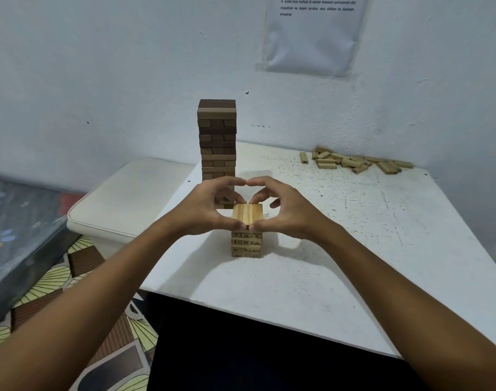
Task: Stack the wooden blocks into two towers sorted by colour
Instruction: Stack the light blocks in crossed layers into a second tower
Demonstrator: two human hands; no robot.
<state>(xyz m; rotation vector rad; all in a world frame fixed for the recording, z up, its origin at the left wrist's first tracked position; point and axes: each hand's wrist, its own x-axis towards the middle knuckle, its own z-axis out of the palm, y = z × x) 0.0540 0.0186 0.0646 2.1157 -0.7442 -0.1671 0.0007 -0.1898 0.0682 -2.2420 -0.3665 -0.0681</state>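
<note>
A tall tower of dark brown blocks (218, 136) stands at the back of the white table (339, 249). In front of it is a short tower of light wooden blocks (246, 218), several layers high. My left hand (207, 206) and my right hand (283, 210) curl around its top layer from either side. Both thumbs press the near edge of the top blocks and the fingers reach round the far edge. A loose pile of light blocks (354, 162) lies at the table's back right.
A cream cushioned seat (128, 198) adjoins the table's left side. A patterned floor mat (71, 306) lies below left. A paper sheet in plastic (311, 35) hangs on the white wall behind.
</note>
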